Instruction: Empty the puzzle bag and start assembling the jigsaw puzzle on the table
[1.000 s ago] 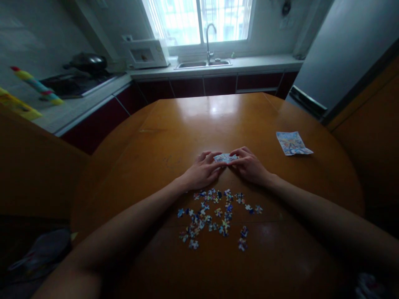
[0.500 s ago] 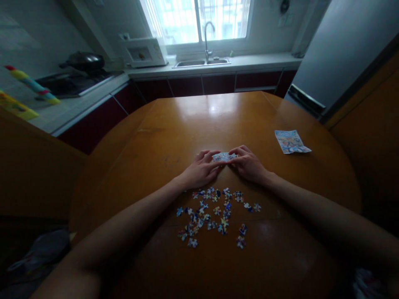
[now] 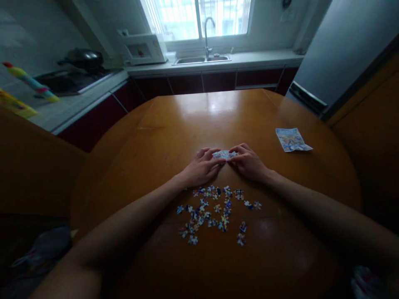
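Note:
Both hands rest on a round wooden table (image 3: 174, 124). Between them lies a small joined patch of jigsaw pieces (image 3: 223, 155). My left hand (image 3: 202, 167) presses its fingertips against the patch's left edge, fingers curled. From the right side my right hand (image 3: 248, 162) pinches the same patch. Closer to me, between my forearms, several loose jigsaw pieces (image 3: 215, 211) are scattered on the tabletop.
A printed picture sheet (image 3: 292, 139) lies on the table at the right. Beyond the table runs a kitchen counter with a sink and tap (image 3: 206, 54), a microwave (image 3: 145, 48) and a wok on a stove (image 3: 83, 59). A grey fridge (image 3: 339, 54) stands at the right.
Both hands stay on the joined patch with only tiny finger shifts. The view has tilted slightly, so everything sits a little higher in the picture.

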`<state>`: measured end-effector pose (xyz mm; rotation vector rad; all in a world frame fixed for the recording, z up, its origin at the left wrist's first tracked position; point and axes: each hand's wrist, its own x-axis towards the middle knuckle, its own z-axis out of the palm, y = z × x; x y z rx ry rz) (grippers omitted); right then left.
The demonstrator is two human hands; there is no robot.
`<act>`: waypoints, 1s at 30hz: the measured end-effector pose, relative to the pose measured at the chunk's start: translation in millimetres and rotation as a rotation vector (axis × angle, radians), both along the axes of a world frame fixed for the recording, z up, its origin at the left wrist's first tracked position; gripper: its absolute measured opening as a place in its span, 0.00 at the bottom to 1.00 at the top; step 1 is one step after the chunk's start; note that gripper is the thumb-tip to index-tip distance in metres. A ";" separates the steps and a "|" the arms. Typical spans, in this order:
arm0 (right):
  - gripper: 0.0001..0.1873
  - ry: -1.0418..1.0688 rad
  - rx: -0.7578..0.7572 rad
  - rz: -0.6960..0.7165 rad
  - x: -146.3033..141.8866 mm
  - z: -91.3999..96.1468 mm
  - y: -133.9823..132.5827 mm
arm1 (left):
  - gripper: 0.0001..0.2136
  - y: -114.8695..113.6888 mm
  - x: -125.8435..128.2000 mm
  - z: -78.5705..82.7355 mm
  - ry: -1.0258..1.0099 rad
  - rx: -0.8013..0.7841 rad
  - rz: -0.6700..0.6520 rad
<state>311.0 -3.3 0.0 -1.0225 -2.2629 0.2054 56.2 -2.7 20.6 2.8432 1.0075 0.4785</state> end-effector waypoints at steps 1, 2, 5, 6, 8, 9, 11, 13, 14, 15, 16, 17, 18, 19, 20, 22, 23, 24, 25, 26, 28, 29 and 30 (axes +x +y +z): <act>0.13 -0.005 0.004 -0.005 0.0 -0.2 -0.1 | 0.17 -0.1 0.0 0.2 0.002 0.000 0.002; 0.13 -0.013 0.008 -0.011 0.0 -0.3 -0.2 | 0.17 -0.1 0.0 0.4 0.003 0.000 0.003; 0.14 -0.032 0.007 -0.023 0.1 -0.2 -0.5 | 0.17 -0.2 -0.1 0.4 0.000 0.001 0.004; 0.14 -0.035 0.005 -0.021 0.2 0.0 -0.5 | 0.17 -0.1 -0.1 0.3 -0.001 0.000 0.003; 0.14 -0.036 0.003 -0.021 0.3 0.5 -0.6 | 0.17 0.1 -0.3 -0.1 -0.003 -0.004 0.000; 0.14 -0.038 0.003 -0.022 0.2 0.8 -0.7 | 0.17 0.3 -0.4 -0.4 -0.005 -0.005 -0.001; 0.13 -0.041 0.003 -0.026 -0.2 1.6 -1.2 | 0.17 0.9 -0.5 -1.1 -0.010 -0.007 -0.002; 0.13 -0.041 0.000 -0.025 -0.8 2.8 -1.9 | 0.18 1.5 -0.6 -1.7 -0.013 -0.007 -0.007; 0.13 -0.039 0.000 -0.024 -1.2 3.6 -2.4 | 0.18 1.7 -0.6 -1.9 -0.014 -0.007 -0.009; 0.13 -0.037 -0.001 -0.023 -1.5 4.3 -2.9 | 0.18 1.9 -0.6 -2.0 -0.012 -0.007 -0.011; 0.13 -0.037 -0.003 -0.021 -1.9 5.2 -3.4 | 0.18 2.0 -0.6 -1.9 -0.012 -0.006 -0.013; 0.13 -0.039 -0.007 -0.020 -2.2 5.9 -3.9 | 0.17 2.0 -0.6 -1.7 -0.011 -0.005 -0.015; 0.12 -0.041 -0.009 -0.020 -2.5 6.6 -4.2 | 0.17 2.0 -0.6 -1.4 -0.010 -0.004 -0.017; 0.12 -0.043 -0.012 -0.020 -2.7 7.2 -4.4 | 0.17 1.9 -0.6 -1.3 -0.007 -0.003 -0.020; 0.12 -0.044 -0.012 -0.020 -2.8 7.5 -4.5 | 0.17 1.9 -0.7 -1.2 -0.005 -0.003 -0.023; 0.12 -0.041 -0.011 -0.019 -2.7 7.6 -4.4 | 0.17 2.1 -1.0 -1.7 0.000 -0.005 -0.022; 0.12 -0.039 -0.011 -0.018 -2.6 7.5 -4.2 | 0.17 2.3 -1.1 -2.3 0.001 -0.007 -0.019; 0.12 -0.037 -0.012 -0.017 -2.4 7.2 -4.0 | 0.17 2.6 -1.2 -3.0 0.000 -0.010 -0.015; 0.12 -0.035 -0.014 -0.016 -2.1 6.9 -3.8 | 0.18 2.8 -1.3 -3.7 -0.002 -0.014 -0.011; 0.12 -0.034 -0.016 -0.014 -1.9 6.7 -3.7 | 0.18 2.9 -1.4 -4.3 -0.006 -0.017 -0.010; 0.13 -0.033 -0.017 -0.009 -1.4 6.3 -3.6 | 0.18 3.0 -1.4 -4.7 -0.012 -0.022 -0.010; 0.13 -0.032 -0.015 -0.007 -1.3 6.1 -3.6 | 0.18 2.8 -1.4 -4.5 -0.013 -0.023 -0.010; 0.13 -0.031 -0.011 -0.007 -1.2 6.0 -3.6 | 0.19 2.6 -1.3 -4.1 -0.013 -0.025 -0.011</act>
